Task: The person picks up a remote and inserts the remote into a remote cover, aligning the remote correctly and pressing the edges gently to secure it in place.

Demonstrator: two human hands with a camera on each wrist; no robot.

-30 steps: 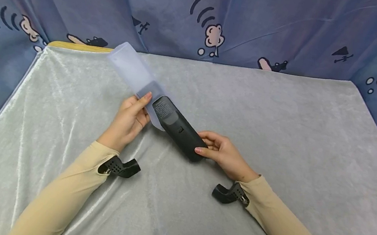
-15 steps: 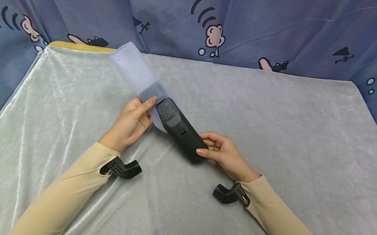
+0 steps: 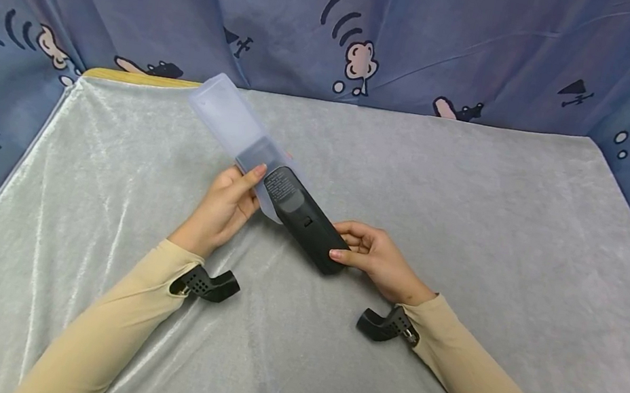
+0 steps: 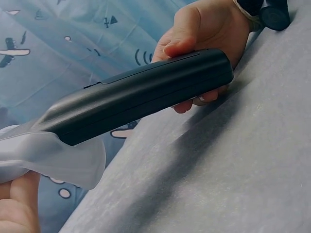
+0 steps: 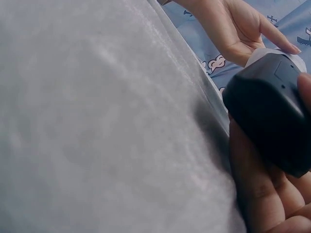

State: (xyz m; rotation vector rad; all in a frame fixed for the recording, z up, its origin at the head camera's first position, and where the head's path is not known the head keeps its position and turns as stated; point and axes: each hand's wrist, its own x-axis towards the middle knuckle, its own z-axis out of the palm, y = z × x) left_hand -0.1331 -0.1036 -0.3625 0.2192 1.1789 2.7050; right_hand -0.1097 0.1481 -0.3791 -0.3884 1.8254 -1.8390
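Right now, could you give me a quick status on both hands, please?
Left hand grips clear sleeve. Right hand grips black remote, part-way inside sleeve. Nothing in the way.

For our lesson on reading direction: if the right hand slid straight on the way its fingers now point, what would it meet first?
The right hand points up-left along the black remote it grips. Going on, it would probably meet the translucent sleeve and the left hand holding it, though depth is uncertain.

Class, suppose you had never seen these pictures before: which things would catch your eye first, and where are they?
A black remote control is held over the middle of the grey tablecloth, its far end inside a translucent sleeve that points to the far left corner. The left hand holds the sleeve's mouth; the right hand grips the remote's near end. Blue cartoon-print curtains hang behind.
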